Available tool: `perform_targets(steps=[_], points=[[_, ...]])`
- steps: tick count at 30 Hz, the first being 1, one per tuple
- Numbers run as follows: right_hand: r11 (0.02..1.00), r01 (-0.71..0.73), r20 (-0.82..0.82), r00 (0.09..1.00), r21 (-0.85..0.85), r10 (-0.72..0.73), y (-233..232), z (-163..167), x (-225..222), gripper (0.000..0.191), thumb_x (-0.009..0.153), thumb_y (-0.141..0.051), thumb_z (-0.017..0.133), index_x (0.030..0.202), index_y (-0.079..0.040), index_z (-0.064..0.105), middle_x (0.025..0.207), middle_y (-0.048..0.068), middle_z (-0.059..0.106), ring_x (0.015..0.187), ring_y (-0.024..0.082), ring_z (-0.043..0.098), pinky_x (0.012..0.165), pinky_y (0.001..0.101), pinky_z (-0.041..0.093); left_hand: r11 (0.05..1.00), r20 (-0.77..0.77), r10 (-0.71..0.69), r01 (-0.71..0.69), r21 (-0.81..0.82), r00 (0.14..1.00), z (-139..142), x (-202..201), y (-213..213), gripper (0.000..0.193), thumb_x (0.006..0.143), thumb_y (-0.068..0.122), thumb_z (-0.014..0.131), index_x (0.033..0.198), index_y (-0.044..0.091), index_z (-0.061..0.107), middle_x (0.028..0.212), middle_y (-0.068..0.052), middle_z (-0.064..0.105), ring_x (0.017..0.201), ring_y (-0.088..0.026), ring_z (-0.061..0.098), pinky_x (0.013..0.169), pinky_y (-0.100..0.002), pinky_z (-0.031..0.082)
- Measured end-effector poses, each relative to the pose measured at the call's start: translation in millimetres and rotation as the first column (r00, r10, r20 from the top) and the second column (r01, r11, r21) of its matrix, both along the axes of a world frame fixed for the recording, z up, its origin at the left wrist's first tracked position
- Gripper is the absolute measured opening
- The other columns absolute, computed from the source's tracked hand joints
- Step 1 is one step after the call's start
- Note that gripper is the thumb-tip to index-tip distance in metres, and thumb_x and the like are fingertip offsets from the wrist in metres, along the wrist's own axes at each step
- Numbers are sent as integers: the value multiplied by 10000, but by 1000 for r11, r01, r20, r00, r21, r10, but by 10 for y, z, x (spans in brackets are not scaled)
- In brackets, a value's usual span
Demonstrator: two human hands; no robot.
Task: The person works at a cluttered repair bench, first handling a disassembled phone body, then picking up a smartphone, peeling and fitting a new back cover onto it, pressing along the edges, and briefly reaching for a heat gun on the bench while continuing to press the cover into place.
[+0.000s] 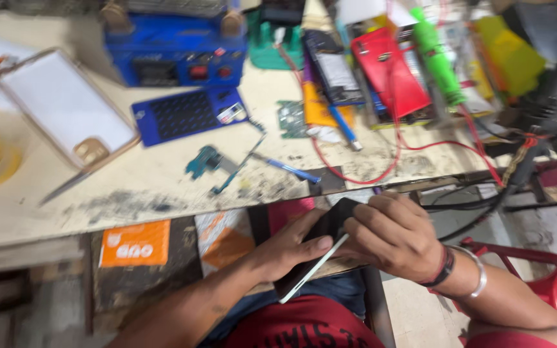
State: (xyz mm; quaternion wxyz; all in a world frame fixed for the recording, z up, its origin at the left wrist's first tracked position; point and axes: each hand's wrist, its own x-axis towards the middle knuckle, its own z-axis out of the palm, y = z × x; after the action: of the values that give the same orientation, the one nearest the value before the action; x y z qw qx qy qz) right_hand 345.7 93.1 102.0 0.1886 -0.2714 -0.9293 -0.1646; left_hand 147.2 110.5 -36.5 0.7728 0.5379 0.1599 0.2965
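Right, both your hands are on the dark phone (320,241), held over your lap just below the counter (162,174) edge. Left hand (288,248) grips it from underneath, thumb along its white edge. Right hand (391,235) is closed over its top end, fingers curled. On the counter above the phone: blue screwdriver (285,169), small teal part (202,161), blue perforated mat (188,115). Red phone shell (388,71) sits further back, red wire (381,164) looping near it.

Bare bench (162,183) front seems passable; red wire (381,161) and tools crowd the right.
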Motion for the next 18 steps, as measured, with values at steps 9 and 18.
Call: perform_targets(steps=[9, 18], points=[[999, -17, -260, 966, -47, 4, 22, -32, 64, 394, 709, -256, 909, 969, -58, 688, 955, 66, 644, 846, 260, 663, 718, 368, 555, 996, -47, -33, 29, -85, 998, -15, -59, 3, 1075, 816, 710, 692, 1561, 19, 341, 1465, -146, 532, 1354, -177, 504, 1121, -322, 398], [990, -9, -346, 937, -138, -40, 68, -129, 136, 432, 648, -296, 941, 933, -70, 706, 917, 68, 653, 775, 242, 664, 629, 344, 515, 986, -92, -111, 98, -135, 990, 42, -61, 23, 981, 768, 729, 684, 1433, 35, 490, 1063, -89, 568, 995, -165, 561, 867, -312, 469]])
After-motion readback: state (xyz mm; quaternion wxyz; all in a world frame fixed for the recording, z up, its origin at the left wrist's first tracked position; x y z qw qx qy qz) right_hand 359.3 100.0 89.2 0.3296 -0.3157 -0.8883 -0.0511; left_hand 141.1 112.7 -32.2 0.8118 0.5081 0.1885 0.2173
